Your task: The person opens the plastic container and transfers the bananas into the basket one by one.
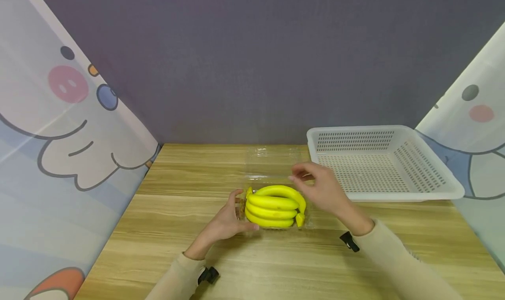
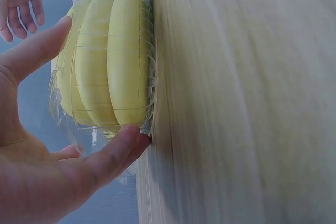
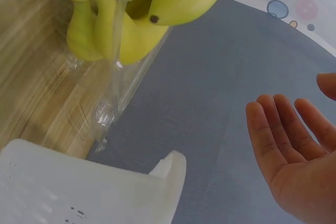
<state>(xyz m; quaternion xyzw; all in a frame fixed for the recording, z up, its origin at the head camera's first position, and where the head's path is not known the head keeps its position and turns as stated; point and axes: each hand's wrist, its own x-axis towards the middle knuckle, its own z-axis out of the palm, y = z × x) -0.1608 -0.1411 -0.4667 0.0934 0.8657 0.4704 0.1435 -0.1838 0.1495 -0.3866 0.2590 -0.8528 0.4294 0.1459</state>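
We had the bananas [image 1: 272, 202] in the box [image 1: 310, 216], its twelve-o'clock lid [image 1: 272, 163] not yet closed; our left hand [image 1: 225, 221] gripped the box at nine, our right hand [image 1: 320, 188], fingers loose, held nothing.

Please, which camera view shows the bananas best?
The head view: the bananas appear there uncropped, from above. The left wrist view shows them closer, but cut off at the top; the right wrist view also cuts them off there.
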